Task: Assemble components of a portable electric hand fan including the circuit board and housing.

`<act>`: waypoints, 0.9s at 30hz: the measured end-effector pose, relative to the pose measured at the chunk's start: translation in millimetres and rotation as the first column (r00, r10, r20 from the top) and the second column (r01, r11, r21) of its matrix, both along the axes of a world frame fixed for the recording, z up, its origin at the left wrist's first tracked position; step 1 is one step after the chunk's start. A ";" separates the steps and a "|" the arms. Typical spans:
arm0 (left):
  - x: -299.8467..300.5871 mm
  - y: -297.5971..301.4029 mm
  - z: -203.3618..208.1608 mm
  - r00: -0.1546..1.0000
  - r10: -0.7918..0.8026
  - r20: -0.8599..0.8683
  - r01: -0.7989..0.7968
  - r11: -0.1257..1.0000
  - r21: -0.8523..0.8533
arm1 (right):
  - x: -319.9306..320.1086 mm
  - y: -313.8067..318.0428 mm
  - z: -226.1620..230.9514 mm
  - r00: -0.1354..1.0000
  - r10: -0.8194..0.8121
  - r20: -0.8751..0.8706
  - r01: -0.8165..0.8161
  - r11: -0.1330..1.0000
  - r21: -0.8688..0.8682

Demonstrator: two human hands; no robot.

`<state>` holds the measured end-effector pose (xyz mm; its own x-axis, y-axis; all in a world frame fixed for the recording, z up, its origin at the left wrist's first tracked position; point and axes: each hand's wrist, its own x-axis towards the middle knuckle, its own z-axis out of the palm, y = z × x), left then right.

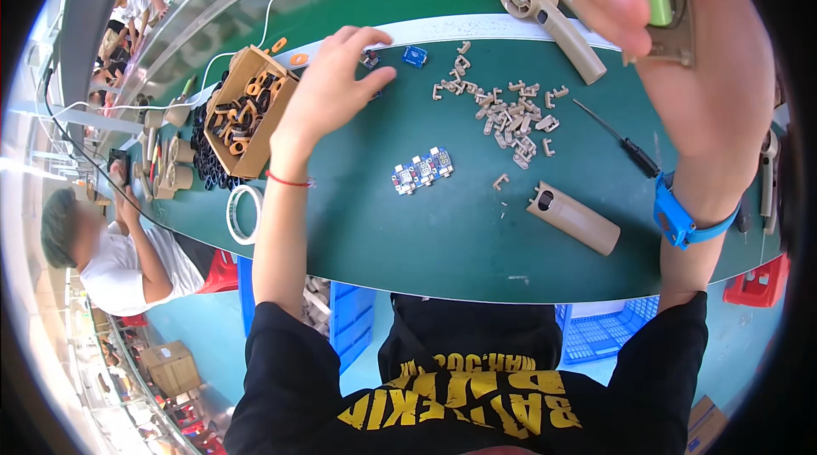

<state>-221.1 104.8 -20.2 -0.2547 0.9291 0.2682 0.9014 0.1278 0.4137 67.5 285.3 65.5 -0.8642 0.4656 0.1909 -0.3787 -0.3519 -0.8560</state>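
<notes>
My right hand (711,85), raised at the upper right, grips a beige fan handle shell (683,42) with a long bright green part, like a battery cell, lying in it. My left hand (332,85) reaches over the table's far side, thumb and fingers apart around a small circuit board (369,59), and I see nothing held. Just right of it lies a blue circuit board (414,56). Several joined blue-and-white boards (423,171) sit mid-table. Between my arms are a loose pile of small beige clips (515,117) and a beige handle shell (574,218).
Beige handheld fans (553,17) lie at the far edge. A black screwdriver (637,153) points away beside my right wrist. On the left stand a cardboard box (271,133) of black and orange rings and a white tape roll (245,215). A co-worker (128,251) sits farther left.
</notes>
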 end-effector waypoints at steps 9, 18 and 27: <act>7.3 12.1 -13.4 0.992 -0.009 -0.125 0.017 0.998 0.063 | -55.2 -50.3 33.8 0.998 0.000 0.058 -0.004 0.997 0.076; 5.1 -7.0 -2.2 0.987 -0.008 -0.158 0.021 0.996 0.082 | -60.4 -56.6 32.2 0.993 -0.071 0.098 0.058 0.989 0.134; 1.1 -7.7 -5.5 0.996 0.023 -0.091 -0.003 0.977 0.212 | -69.0 -68.7 35.6 0.931 -0.135 0.340 0.087 0.985 0.152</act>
<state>-220.0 97.1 -25.7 -0.2311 0.8457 0.4810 0.9359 0.0581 0.3476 -1.6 216.6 101.1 -0.8315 0.5536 -0.0457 -0.0795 -0.2000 -0.9766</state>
